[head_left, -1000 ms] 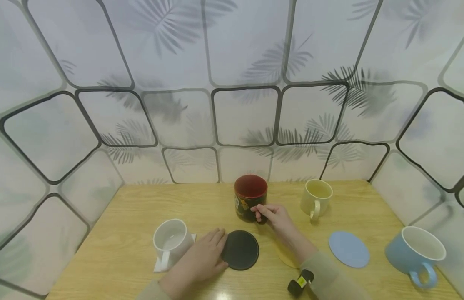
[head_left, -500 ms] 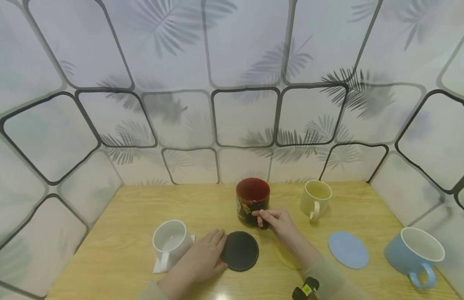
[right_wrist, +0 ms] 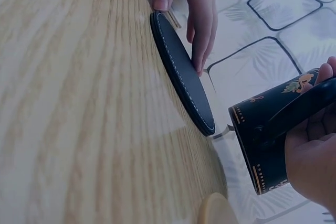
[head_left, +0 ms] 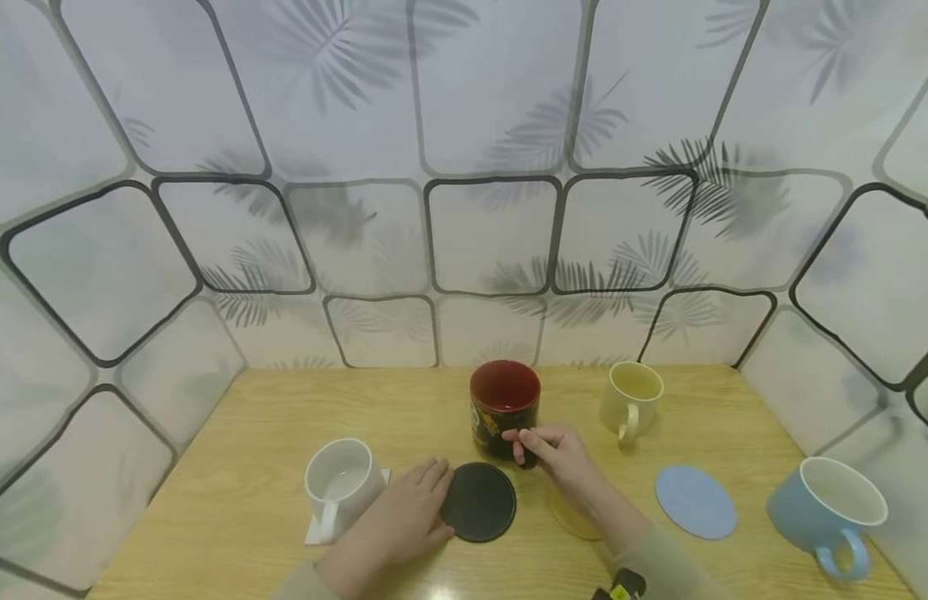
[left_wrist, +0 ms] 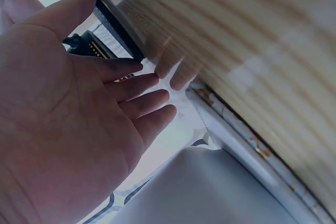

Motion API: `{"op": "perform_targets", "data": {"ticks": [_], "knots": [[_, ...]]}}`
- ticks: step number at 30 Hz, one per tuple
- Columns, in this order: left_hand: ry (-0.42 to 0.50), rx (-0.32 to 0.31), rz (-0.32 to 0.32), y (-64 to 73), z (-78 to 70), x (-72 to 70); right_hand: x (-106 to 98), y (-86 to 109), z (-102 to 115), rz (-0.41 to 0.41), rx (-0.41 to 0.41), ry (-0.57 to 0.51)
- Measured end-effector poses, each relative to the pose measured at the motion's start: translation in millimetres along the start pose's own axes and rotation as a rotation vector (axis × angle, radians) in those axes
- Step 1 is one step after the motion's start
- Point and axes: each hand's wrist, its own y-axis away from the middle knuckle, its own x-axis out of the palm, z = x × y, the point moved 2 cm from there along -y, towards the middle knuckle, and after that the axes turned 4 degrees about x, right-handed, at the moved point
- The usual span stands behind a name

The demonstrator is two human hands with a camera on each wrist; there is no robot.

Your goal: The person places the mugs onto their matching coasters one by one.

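Observation:
My right hand (head_left: 560, 457) grips the handle of a black mug (head_left: 486, 423) with a red inside and a coloured pattern. The right wrist view shows that mug (right_wrist: 249, 121) close beyond a round black coaster (right_wrist: 184, 74) with stitched edging. In the head view the coaster (head_left: 479, 502) lies nearer me than the mug. My left hand (head_left: 404, 515) lies at the coaster's left side, fingers extended and thumb at its near edge. In the left wrist view my palm (left_wrist: 68, 103) faces the camera, with nothing in it.
Left of my left hand a white mug (head_left: 344, 483) stands on a white square coaster (head_left: 312, 533). A yellow coaster (head_left: 572, 512) is partly under my right forearm. Further right are a cream mug (head_left: 629, 404), a blue coaster (head_left: 695, 502) and a blue mug (head_left: 824, 508). Patterned walls (head_left: 374, 250) enclose the table.
My right hand has brought the black mug slightly nearer to me, toward the black coaster. My left hand has stayed in place beside the coaster.

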Motion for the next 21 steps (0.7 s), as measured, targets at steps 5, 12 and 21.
{"op": "perform_targets", "data": {"ticks": [5, 12, 21], "knots": [[0.008, -0.006, 0.002, -0.4, 0.7, 1.0, 0.9, 5.2, -0.1, 0.021, -0.025, -0.025], [0.014, -0.014, 0.007, 0.4, 0.0, -0.2, 4.7, 13.5, 1.9, 0.06, -0.074, -0.052], [0.033, -0.021, -0.005, 0.1, -0.5, 0.3, 11.7, 24.0, 5.1, 0.08, -0.093, -0.081]]}}
